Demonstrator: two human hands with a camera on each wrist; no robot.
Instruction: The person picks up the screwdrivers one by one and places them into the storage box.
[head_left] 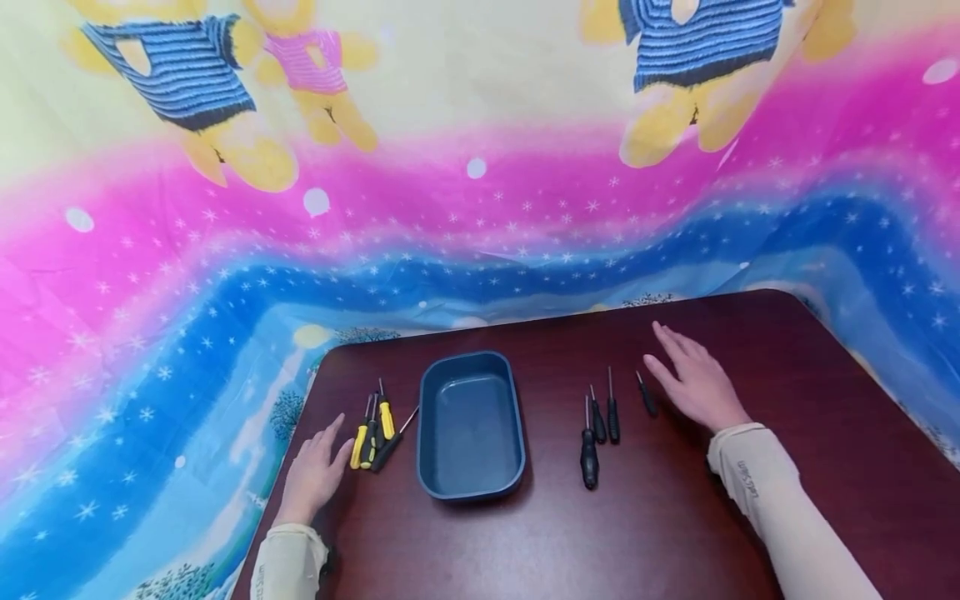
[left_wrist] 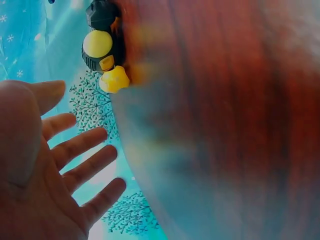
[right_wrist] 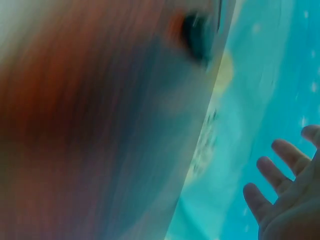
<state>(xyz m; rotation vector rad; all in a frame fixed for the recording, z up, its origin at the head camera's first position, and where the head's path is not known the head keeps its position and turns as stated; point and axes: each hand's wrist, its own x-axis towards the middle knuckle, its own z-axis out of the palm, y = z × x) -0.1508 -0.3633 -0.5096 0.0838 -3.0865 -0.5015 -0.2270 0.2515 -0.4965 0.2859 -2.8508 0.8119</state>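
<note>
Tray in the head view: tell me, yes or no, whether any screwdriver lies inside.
No, the screwdrivers lie on the table, left and right of the tray.

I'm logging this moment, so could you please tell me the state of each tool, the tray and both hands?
Gray tray: upright, uncovered, nothing visible inside
Left-side screwdrivers: lying bunched beside the tray, unheld
Right-side screwdrivers: lying loose on the table, unheld
Left hand: fingers spread, holding nothing
Right hand: fingers extended, holding nothing

tray (head_left: pixel 471 433) on table (head_left: pixel 480 550); screwdriver cluster (head_left: pixel 372 435) left, screwdriver row (head_left: pixel 613 421) right; cloth (head_left: pixel 480 217) behind table
</note>
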